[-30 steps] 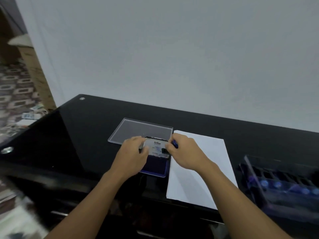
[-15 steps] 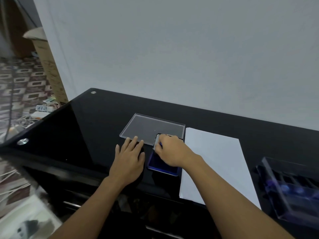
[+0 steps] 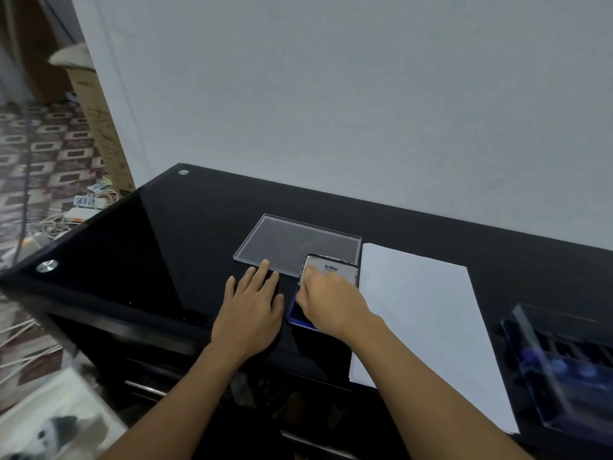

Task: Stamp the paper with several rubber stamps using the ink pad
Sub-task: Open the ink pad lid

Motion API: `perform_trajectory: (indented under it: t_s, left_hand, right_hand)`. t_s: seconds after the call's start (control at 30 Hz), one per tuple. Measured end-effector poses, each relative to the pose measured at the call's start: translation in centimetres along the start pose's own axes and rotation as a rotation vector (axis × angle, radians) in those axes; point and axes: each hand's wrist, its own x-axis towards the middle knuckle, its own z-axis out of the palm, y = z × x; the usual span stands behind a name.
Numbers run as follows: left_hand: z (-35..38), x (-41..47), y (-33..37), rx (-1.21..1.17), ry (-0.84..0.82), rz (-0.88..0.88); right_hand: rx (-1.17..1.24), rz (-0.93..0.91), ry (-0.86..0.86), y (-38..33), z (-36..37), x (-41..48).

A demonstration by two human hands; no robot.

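Rests left hand flat on the black counter, palm down, fingers straight and slightly spread, holding nothing, middle fingertip at the near edge of a clear plastic tray. Grips with right hand the lid of the ink pad, fingers curled over the lid's lower part, thumb side at its left edge; exact pinch too blurred to tell. Holds the lid tilted up, printed face toward the camera, above the blue base lying on the counter. Places the ink pad just right of the left hand, just left of the paper, and in front of the tray. Shows the white paper flat on the counter. Shows at far right a clear box with dark compartments, contents blurred. Shows left of the counter a patterned floor with cables.
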Motion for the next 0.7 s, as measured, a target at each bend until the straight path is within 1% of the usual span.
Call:
perform_trajectory:
  t_s: [0.27,0.7]
  left_hand:
    - [0.01,-0.08,0.16,0.017,-0.004,-0.007]
    - [0.02,-0.09,0.19,0.015,-0.002,-0.006]
  right_hand:
    - [0.004,-0.01,0.027,0.1,0.26,-0.01]
    - [0.046,0.003,0.004,-0.19,-0.25,-0.02]
